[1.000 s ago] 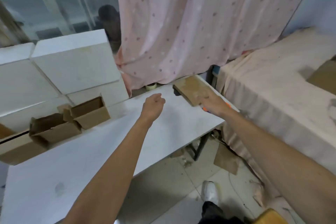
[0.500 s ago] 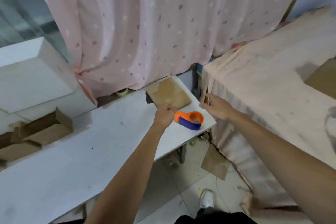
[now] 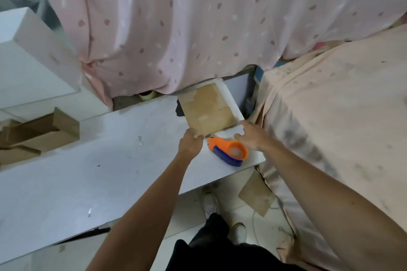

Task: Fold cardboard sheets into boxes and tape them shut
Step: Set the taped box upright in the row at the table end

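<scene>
Flat brown cardboard sheets (image 3: 209, 110) stacked at table's far corner.

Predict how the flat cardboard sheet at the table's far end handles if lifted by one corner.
The cardboard sheet lies flat, thin, creased: probably light, fairly stiff, but may bend at the fold lines if the left hand lifts it by the near corner alone. Smooth white table suggests it slides easily when pushed.
</scene>
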